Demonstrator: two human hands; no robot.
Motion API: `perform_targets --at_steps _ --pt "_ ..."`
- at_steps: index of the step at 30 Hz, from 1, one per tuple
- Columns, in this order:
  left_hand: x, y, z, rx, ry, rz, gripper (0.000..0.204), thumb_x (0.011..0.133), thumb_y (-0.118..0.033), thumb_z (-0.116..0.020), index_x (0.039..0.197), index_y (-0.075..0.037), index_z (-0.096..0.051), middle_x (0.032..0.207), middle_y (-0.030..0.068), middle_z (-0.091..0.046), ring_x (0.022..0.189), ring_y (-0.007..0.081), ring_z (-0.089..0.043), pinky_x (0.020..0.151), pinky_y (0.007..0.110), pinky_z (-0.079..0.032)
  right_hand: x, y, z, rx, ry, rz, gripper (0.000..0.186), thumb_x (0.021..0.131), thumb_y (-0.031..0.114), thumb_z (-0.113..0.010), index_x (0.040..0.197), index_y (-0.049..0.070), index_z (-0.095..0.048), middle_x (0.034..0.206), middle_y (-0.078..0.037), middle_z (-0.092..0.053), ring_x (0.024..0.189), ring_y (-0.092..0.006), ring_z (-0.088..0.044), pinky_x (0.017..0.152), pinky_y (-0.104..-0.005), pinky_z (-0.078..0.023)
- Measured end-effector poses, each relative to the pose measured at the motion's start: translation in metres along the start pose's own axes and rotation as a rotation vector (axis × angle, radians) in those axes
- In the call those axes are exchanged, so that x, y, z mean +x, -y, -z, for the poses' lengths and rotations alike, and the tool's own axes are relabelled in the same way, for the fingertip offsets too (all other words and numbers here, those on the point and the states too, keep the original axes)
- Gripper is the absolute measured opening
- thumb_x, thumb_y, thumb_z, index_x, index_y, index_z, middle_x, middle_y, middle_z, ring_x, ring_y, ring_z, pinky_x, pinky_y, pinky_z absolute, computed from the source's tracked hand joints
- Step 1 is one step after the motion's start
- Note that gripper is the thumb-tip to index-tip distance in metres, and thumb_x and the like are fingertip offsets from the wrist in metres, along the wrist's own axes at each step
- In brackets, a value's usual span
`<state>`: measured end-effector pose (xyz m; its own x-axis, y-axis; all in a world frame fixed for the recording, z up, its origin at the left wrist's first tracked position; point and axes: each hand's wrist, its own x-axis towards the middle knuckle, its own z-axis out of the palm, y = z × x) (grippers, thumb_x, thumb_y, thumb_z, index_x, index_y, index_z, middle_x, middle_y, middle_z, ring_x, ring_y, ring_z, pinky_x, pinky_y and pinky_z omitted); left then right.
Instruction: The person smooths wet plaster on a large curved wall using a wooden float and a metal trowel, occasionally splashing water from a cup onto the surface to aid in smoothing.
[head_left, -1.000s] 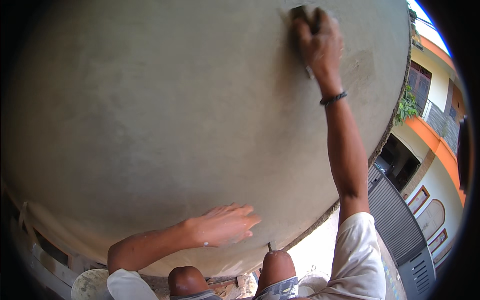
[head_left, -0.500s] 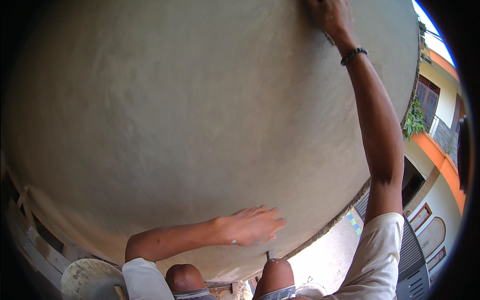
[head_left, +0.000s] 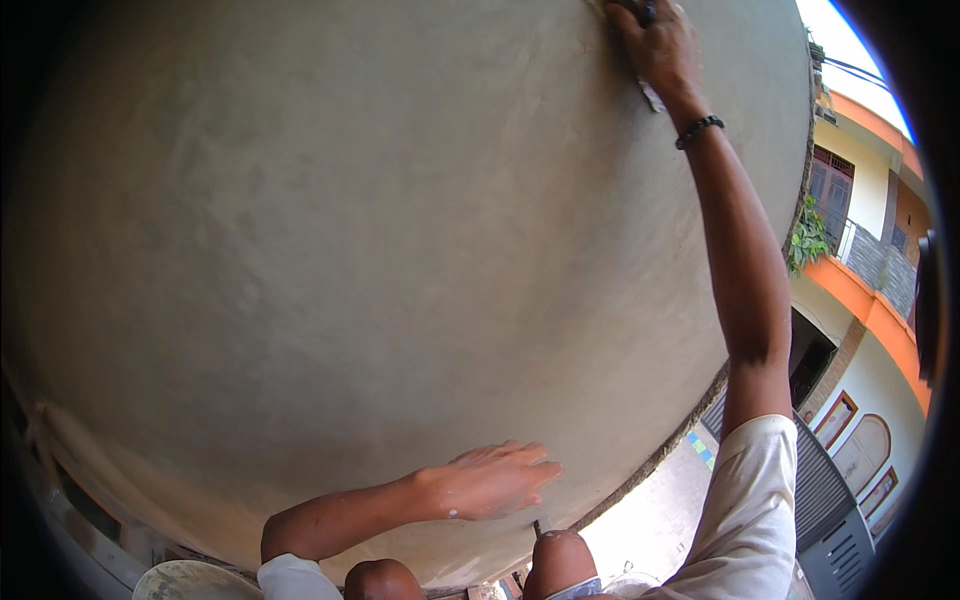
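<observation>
A broad grey plastered wall [head_left: 400,250] fills most of the view. High up near the top edge, my right hand [head_left: 660,50] is closed round the dark handle of a plastering trowel [head_left: 651,96]. The trowel's thin blade lies against the wall, mostly hidden behind my hand. A dark beaded bracelet [head_left: 699,131] circles that wrist. Low in the middle, my left hand [head_left: 492,481] is open, fingers outstretched, holding nothing. It is over the lower wall above my knees; I cannot tell whether it touches the plaster.
A pale round container [head_left: 185,580] stands at the lower left. The wall's rough edge [head_left: 650,465] curves down the right side. Beyond it are a paved ground, a dark slatted gate [head_left: 820,490] and a house with orange trim [head_left: 880,320].
The view has shifted slightly upward and rightward. My right hand with the trowel now shows a little lower and more of the handle is visible. My left hand stays open near the same place.
</observation>
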<state>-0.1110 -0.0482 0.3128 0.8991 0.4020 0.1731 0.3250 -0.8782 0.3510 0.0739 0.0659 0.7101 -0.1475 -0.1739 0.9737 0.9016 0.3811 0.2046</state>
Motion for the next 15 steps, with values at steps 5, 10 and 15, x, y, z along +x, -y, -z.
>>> perform_targets --at_steps 5,10,15 --pt "-0.046 0.016 0.006 0.039 0.12 0.168 0.047 0.098 -0.025 -0.056 0.14 -0.007 -0.046 0.124 0.0168 -0.051 0.112 0.0361 -0.054 0.094 0.047 -0.047 -0.085 -0.032 -0.004 -0.007 -0.025 0.137 0.059 0.087 0.042 -0.069 0.126 -0.001 -0.058 0.116 -0.022 -0.063 0.108 -0.0382 -0.061 0.093 -0.0475 -0.048" --pt "-0.017 0.015 -0.003 0.056 0.109 0.062 0.044 0.098 -0.025 -0.055 0.138 -0.006 -0.047 0.119 0.0166 -0.051 0.106 0.0374 -0.055 0.091 0.047 -0.048 0.005 0.026 -0.002 0.075 0.035 0.09 0.047 0.085 0.03 -0.068 0.12 0.0 -0.057 0.116 -0.025 -0.061 0.108 -0.0415 -0.058 0.09 -0.0469 -0.047" --pt "-0.005 0.002 -0.012 0.021 0.026 -0.039 0.042 0.098 -0.025 -0.055 0.135 -0.006 -0.048 0.116 0.0162 -0.051 0.105 0.0372 -0.055 0.092 0.048 -0.048 -0.021 0.003 -0.011 -0.059 0.081 0.095 0.062 0.086 0.045 -0.07 0.127 0.0 -0.058 0.12 -0.024 -0.063 0.113 -0.0411 -0.059 0.093 -0.0443 -0.048"
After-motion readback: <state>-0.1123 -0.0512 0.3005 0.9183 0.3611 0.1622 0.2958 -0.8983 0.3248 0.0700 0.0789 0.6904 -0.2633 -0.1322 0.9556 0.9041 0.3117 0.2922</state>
